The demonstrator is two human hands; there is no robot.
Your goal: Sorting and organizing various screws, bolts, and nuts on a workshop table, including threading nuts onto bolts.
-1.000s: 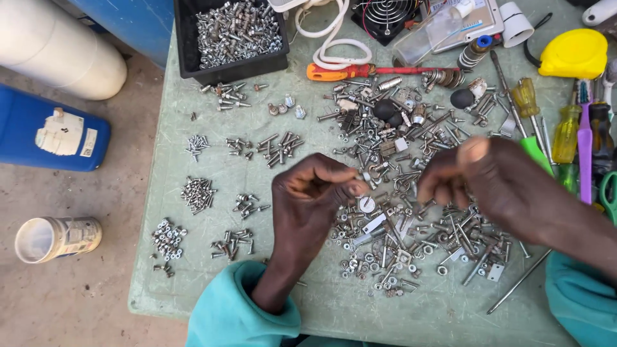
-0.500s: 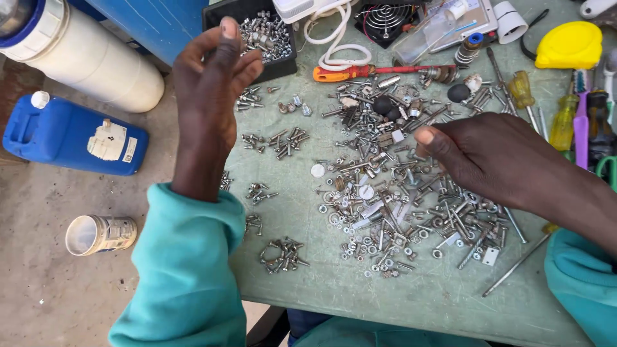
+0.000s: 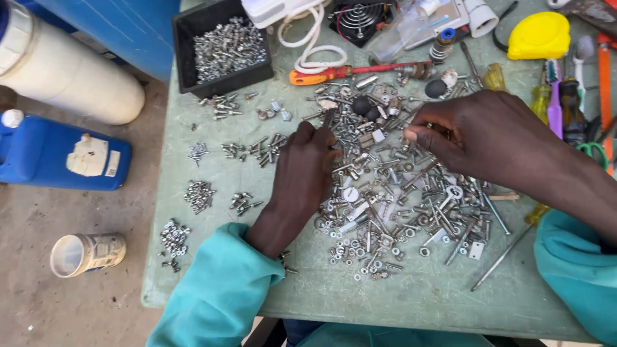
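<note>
- Screws, washers and nuts lie in a big loose heap (image 3: pixel 392 193) on the green table (image 3: pixel 424 295), and both hands work at that heap.
- Left hand (image 3: pixel 305 173) lies palm down at the heap's left edge, fingers curled with the tips in the hardware; whether it grips a piece cannot be told.
- Right hand (image 3: pixel 475 138) reaches over the heap's upper right part, thumb and forefinger pinched together at the tips; any piece between them is too small to make out.
- Black tray (image 3: pixel 222 48) full of screws stands beyond the heap, up and to its left.
- Orange-handled screwdriver (image 3: pixel 350 71) lies just past the heap's far edge.
- Small sorted piles (image 3: pixel 199 193) of screws and nuts sit left of the heap, apart from it.
- Yellow tape measure (image 3: pixel 540 35) rests beyond the heap, to its upper right.
- Blue jug (image 3: pixel 61 157) and a small tin (image 3: pixel 87 254) stand on the ground, well left of the heap.
</note>
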